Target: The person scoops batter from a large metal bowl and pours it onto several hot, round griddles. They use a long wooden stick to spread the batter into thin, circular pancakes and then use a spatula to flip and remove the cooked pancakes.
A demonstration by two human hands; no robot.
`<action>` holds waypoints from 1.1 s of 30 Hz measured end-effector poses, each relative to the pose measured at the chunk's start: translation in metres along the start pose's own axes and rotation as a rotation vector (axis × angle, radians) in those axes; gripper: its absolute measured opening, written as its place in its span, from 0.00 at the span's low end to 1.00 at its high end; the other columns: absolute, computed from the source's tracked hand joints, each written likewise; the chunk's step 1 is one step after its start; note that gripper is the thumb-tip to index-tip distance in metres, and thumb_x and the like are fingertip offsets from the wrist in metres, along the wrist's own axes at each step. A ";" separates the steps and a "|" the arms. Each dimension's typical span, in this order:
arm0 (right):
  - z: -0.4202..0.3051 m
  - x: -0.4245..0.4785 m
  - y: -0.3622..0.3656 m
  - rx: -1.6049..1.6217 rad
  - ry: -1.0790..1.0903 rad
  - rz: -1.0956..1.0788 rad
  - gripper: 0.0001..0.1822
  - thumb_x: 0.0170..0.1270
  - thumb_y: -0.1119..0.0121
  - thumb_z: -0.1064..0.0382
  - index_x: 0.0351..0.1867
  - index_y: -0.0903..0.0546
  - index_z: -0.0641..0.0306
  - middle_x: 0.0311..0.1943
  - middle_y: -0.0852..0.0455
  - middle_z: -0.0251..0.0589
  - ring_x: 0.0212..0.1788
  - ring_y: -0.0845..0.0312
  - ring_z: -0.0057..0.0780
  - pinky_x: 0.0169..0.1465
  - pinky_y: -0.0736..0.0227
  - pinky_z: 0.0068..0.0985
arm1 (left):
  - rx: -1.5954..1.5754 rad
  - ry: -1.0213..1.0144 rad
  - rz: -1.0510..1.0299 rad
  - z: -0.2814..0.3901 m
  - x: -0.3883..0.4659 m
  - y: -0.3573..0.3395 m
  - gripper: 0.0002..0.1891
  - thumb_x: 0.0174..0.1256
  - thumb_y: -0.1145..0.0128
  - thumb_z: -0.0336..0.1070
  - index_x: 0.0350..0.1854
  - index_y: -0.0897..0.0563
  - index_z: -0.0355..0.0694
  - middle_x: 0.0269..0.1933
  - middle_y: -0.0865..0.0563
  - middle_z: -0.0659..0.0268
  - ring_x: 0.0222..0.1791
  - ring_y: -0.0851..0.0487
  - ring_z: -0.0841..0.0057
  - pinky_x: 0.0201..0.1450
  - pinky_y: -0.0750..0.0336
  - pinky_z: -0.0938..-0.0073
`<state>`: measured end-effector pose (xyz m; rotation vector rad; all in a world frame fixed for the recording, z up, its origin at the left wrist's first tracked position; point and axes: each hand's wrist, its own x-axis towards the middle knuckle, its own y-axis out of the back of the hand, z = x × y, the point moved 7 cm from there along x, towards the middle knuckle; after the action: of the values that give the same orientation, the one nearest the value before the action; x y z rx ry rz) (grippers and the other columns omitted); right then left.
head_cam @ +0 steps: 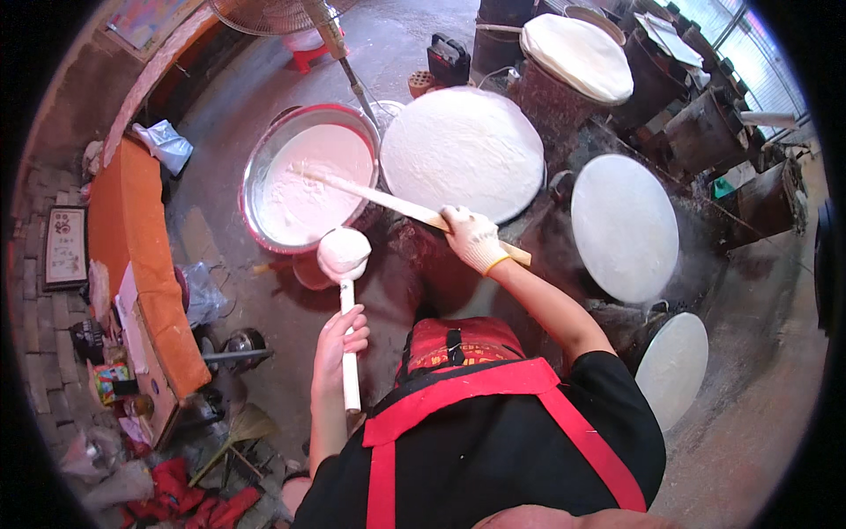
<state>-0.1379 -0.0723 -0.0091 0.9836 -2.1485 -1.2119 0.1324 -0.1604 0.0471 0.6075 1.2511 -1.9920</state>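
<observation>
My bare left hand (pixel 339 340) is closed around the white handle of a ladle (pixel 344 254). The ladle's bowl, coated and filled with white batter, is at the near rim of a large metal basin (pixel 250 192). White batter (pixel 317 198) fills much of that basin. In a knitted glove, my right hand (pixel 470 235) grips a long flat wooden stick (pixel 390 202). Its far end reaches over the basin to the batter, and its near end sticks out past my wrist. Right of the basin, beyond my gloved hand, lies a wide round surface covered with white batter (pixel 462 152).
Two pale round discs (pixel 624 228) (pixel 674 370) are at the right, with steam around them. A stack of round white sheets (pixel 576 56) rests on a drum at the back right. A standing fan (pixel 264 13) is behind the basin. An orange-covered table (pixel 142 264) stands left.
</observation>
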 end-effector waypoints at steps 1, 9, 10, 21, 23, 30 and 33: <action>-0.003 0.015 -0.005 0.030 -0.022 0.013 0.10 0.57 0.45 0.60 0.41 0.25 0.55 0.37 0.18 0.49 0.39 0.19 0.48 0.42 0.25 0.41 | 0.016 -0.018 0.035 0.013 0.001 0.010 0.07 0.69 0.51 0.29 0.44 0.30 0.33 0.26 0.31 0.69 0.17 0.38 0.91 0.13 0.45 0.92; 0.166 0.128 0.103 -0.213 -0.192 0.559 0.06 0.59 0.44 0.59 0.35 0.19 0.53 0.32 0.17 0.47 0.37 0.19 0.45 0.39 0.27 0.38 | -0.037 -0.066 0.068 0.117 0.037 0.042 0.08 0.69 0.52 0.28 0.47 0.29 0.32 0.27 0.32 0.69 0.16 0.39 0.90 0.12 0.46 0.92; 0.176 0.132 0.117 -0.300 -0.259 0.537 0.07 0.58 0.44 0.58 0.37 0.18 0.50 0.32 0.16 0.45 0.37 0.19 0.44 0.39 0.26 0.36 | -0.039 -0.063 0.070 0.126 0.042 0.043 0.08 0.69 0.52 0.28 0.47 0.29 0.32 0.27 0.32 0.69 0.16 0.39 0.91 0.12 0.45 0.92; 0.168 0.149 0.128 -0.183 -0.496 0.357 0.10 0.57 0.42 0.55 0.37 0.15 0.51 0.32 0.15 0.45 0.36 0.17 0.39 0.40 0.27 0.32 | -0.037 0.033 -0.032 0.174 0.084 0.004 0.09 0.70 0.53 0.28 0.48 0.30 0.30 0.28 0.32 0.69 0.17 0.39 0.90 0.12 0.45 0.92; 0.123 0.148 0.163 -0.054 -0.442 0.392 0.10 0.55 0.43 0.63 0.37 0.15 0.56 0.29 0.14 0.42 0.33 0.17 0.30 0.39 0.27 0.26 | -0.029 0.046 -0.046 0.177 0.090 -0.006 0.09 0.71 0.53 0.29 0.48 0.30 0.31 0.28 0.32 0.69 0.17 0.39 0.90 0.12 0.45 0.92; 0.123 0.162 0.267 0.411 -0.430 0.402 0.10 0.55 0.39 0.63 0.35 0.14 0.65 0.23 0.20 0.28 0.26 0.28 0.15 0.31 0.34 0.17 | 0.087 0.107 -0.109 0.176 0.120 -0.038 0.08 0.70 0.52 0.28 0.47 0.29 0.34 0.27 0.31 0.70 0.17 0.39 0.91 0.13 0.47 0.93; 0.189 0.164 0.326 0.492 -0.538 0.347 0.09 0.54 0.38 0.61 0.31 0.15 0.64 0.23 0.21 0.28 0.26 0.29 0.15 0.31 0.36 0.15 | 0.133 0.127 -0.143 0.167 0.126 -0.070 0.07 0.69 0.52 0.29 0.47 0.29 0.35 0.27 0.31 0.70 0.17 0.39 0.91 0.13 0.47 0.93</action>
<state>-0.4865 0.0129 0.1908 0.4374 -2.9822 -0.8553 -0.0062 -0.3304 0.0703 0.7376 1.2746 -2.1981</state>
